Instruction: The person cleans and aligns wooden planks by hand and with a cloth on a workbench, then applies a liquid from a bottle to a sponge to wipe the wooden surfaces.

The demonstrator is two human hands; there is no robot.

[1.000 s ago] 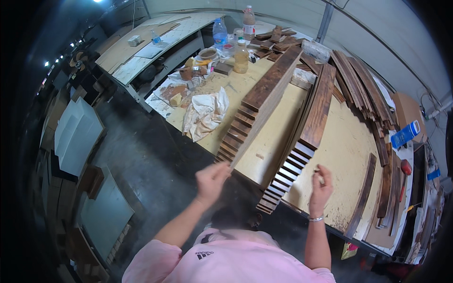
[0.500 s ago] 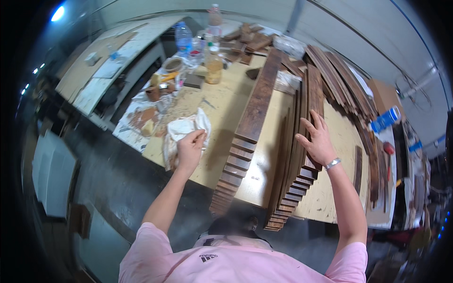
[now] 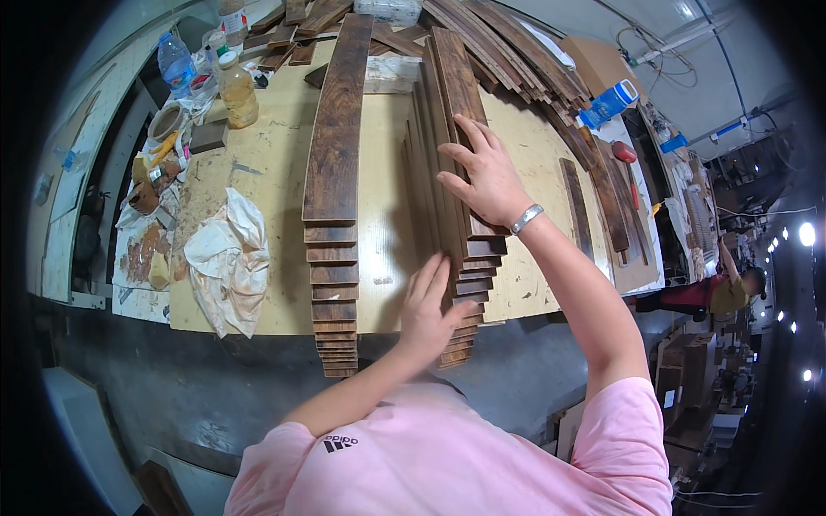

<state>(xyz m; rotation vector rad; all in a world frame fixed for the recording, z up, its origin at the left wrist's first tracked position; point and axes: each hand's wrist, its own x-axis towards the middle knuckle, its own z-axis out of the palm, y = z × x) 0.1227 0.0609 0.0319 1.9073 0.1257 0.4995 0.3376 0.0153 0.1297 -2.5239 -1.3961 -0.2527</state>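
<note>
Two stacks of dark brown wooden planks stand on the worktable, their near ends stepped like stairs. My right hand (image 3: 489, 175), a silver bracelet at its wrist, lies on the top of the right plank stack (image 3: 449, 77) with its fingers spread. At the near end of that stack, my left hand (image 3: 429, 314) is against its left side, fingers stretched out and thumb apart. Neither hand is wrapped round a plank. The left plank stack (image 3: 335, 129) stands untouched. Farther left, a stained white cloth (image 3: 231, 262) lies crumpled at the table's front edge.
The pale yellow tabletop (image 3: 267, 163) carries bottles, including an amber liquid bottle (image 3: 237, 90), at the far left. Loose planks (image 3: 516, 56) are piled at the back right, near a blue container (image 3: 608, 104) and a red-headed tool (image 3: 624, 153). Another person (image 3: 723, 292) is far right.
My left hand has moved right, from above the cloth to the side of the right stack. My right hand stays on that stack. The view has turned to the right.
</note>
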